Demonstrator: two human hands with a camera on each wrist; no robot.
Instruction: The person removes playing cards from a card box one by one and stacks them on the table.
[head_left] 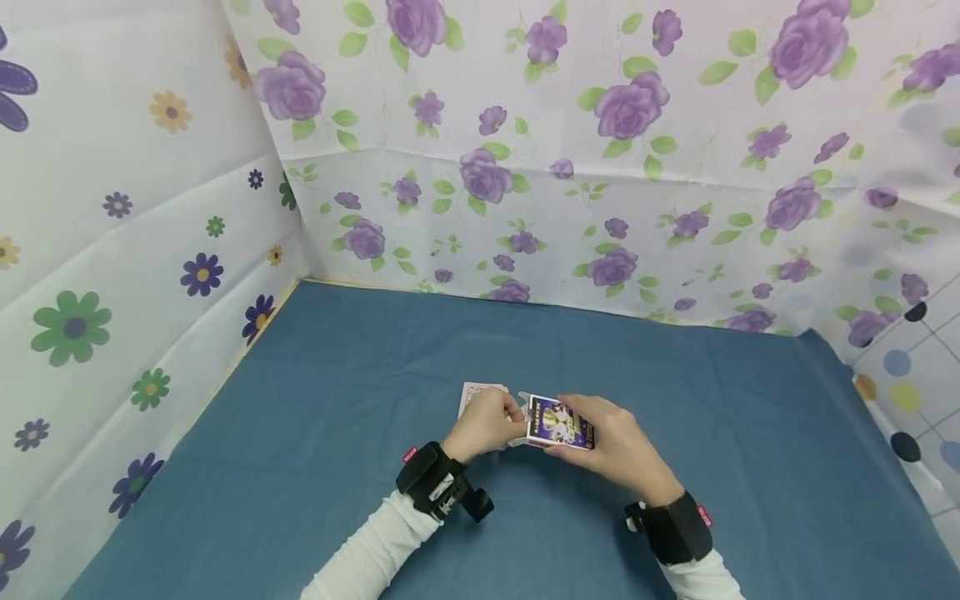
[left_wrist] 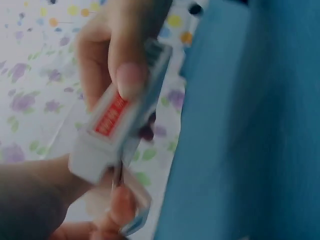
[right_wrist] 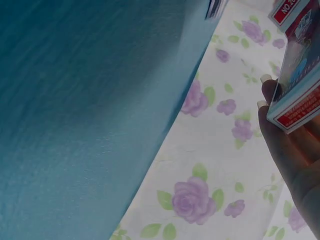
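My right hand holds a playing card box with a dark, colourful picture on its upper face, thumb and fingers along opposite edges. The box's left end stands open, its pale flaps sticking out. There my left hand has its fingers bent, pinching at the end of the box. In the left wrist view the left thumb lies against a pale flap. Partly hidden behind the left hand, pale patterned playing cards lie on the cloth. The right wrist view catches the box's red-labelled side.
A blue cloth covers the table. White sheets with purple roses hang behind it, and a sheet with coloured flowers runs along the left. Dotted, checked material borders the right edge. Both wrists wear black camera straps.
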